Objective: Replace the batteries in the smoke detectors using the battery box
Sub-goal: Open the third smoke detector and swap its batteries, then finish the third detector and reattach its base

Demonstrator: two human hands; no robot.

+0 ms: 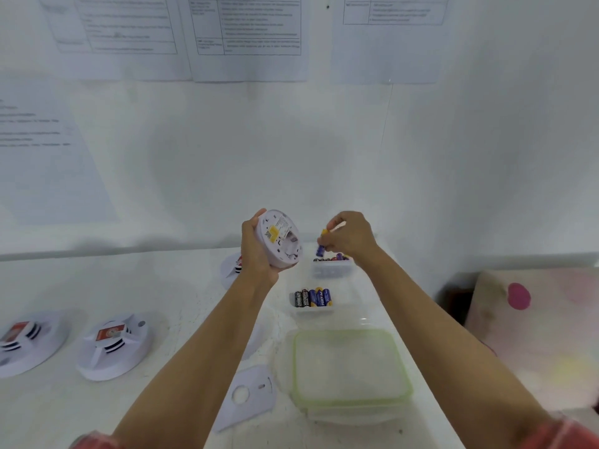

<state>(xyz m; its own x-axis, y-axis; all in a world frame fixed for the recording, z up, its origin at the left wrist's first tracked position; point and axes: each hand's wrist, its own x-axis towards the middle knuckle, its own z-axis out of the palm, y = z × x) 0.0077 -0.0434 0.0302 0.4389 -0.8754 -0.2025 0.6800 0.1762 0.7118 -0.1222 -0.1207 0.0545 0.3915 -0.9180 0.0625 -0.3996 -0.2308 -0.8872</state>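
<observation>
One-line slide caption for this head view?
Left hand holds an opened smoke detector; right hand brings a battery.

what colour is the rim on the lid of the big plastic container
Light green, around a clear lid; it shows in the head view, the only one.

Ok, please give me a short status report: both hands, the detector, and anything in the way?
Left hand holds smoke detector, back side up. Right hand pinches a blue-yellow battery above the far battery box. Nothing between battery and detector.
</observation>
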